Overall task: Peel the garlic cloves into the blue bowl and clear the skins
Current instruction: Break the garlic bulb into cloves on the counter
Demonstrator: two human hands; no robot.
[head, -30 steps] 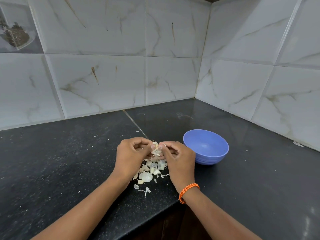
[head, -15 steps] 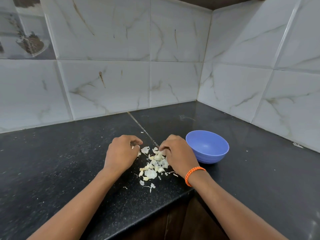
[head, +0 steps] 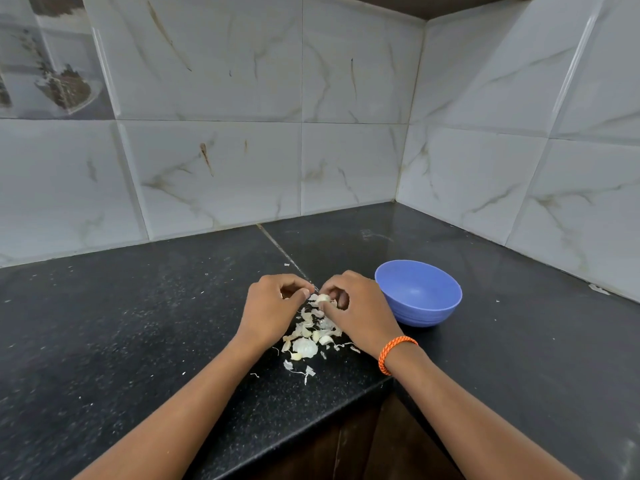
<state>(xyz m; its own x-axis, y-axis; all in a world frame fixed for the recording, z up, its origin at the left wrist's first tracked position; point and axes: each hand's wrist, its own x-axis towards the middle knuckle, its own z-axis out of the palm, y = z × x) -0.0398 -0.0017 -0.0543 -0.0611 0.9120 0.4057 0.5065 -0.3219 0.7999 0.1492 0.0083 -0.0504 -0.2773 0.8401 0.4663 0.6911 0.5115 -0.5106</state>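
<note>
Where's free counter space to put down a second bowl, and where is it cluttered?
Free: the dark countertop left of the left hand, out to the tiled wall; also the stretch right of the blue bowl, and the back corner behind it. Crowded: the garlic pile between both hands, with the right hand close to the bowl.

Head view — downward, near counter (head: 138, 323)

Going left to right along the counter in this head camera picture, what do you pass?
Left hand → garlic clove pinched in the right hand → blue bowl → small white scrap by the right wall.
</note>
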